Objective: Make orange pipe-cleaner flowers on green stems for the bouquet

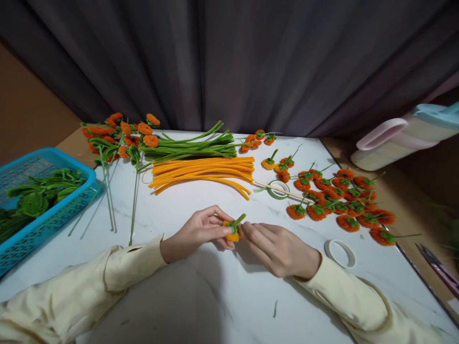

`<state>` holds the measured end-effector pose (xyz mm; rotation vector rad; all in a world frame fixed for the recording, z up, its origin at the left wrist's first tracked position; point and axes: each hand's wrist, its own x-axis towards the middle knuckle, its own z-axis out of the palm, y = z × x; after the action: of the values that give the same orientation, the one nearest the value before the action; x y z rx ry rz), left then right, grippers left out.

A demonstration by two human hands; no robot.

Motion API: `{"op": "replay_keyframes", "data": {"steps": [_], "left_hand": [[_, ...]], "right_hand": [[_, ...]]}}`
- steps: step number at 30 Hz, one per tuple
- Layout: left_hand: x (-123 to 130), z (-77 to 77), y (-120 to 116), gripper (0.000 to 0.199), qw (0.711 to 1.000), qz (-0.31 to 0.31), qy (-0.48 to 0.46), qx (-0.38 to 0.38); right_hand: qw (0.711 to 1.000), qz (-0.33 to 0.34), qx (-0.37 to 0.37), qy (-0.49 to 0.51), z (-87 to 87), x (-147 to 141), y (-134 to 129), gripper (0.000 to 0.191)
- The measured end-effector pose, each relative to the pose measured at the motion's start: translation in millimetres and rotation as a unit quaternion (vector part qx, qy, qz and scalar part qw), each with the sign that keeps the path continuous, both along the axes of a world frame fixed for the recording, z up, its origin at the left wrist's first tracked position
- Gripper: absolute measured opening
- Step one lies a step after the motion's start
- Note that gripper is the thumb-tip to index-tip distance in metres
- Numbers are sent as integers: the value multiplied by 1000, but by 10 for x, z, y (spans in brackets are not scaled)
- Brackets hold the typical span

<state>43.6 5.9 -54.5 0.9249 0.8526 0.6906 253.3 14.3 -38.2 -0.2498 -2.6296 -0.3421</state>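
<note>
Between the thumb and fingers of my left hand (206, 228) is a small yellow-orange pipe-cleaner flower (234, 235) with a green base and a short green stub pointing up to the right. My right hand (270, 244) has its fingers pinched together at the flower's right edge; its fingertips are partly hidden. Beyond my hands lies a bundle of yellow-orange pipe cleaners (202, 173), with green pipe cleaners (195, 147) behind it. Many finished-looking orange flower heads (346, 223) with green bases are spread to the right.
A blue basket (68, 203) of green leaves stands left. Stemmed orange flowers (145, 129) lie at the back left. Green tape (278, 189) sits under a thin stick (292, 195), and a white ring (340, 253) lies by my right sleeve. Pliers (435, 265) and a tumbler (398, 141) are far right.
</note>
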Motion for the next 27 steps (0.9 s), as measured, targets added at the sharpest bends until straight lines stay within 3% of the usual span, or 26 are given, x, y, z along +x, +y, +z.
{"op": "replay_keyframes", "data": {"steps": [19,21,23,25,27], "left_hand": [[26,42,-15,33,1000,15,3,14],[35,26,-36,32,999,26,2,33],[43,4,-59,31,997,46,1,64],[47,-13,-79,32,993,68,10,92],[46,-18,-95,30,990,77,32,117]], "right_hand": [[1000,-11,20,-17,24,-29,-64,33],[999,-28,-40,0,56,-17,-47,33],[983,-73,-161,51,109,-3,-23,29],[934,-131,-314,112,167,3,-1,21],[864,-172,-454,134,210,-2,7,19]]}}
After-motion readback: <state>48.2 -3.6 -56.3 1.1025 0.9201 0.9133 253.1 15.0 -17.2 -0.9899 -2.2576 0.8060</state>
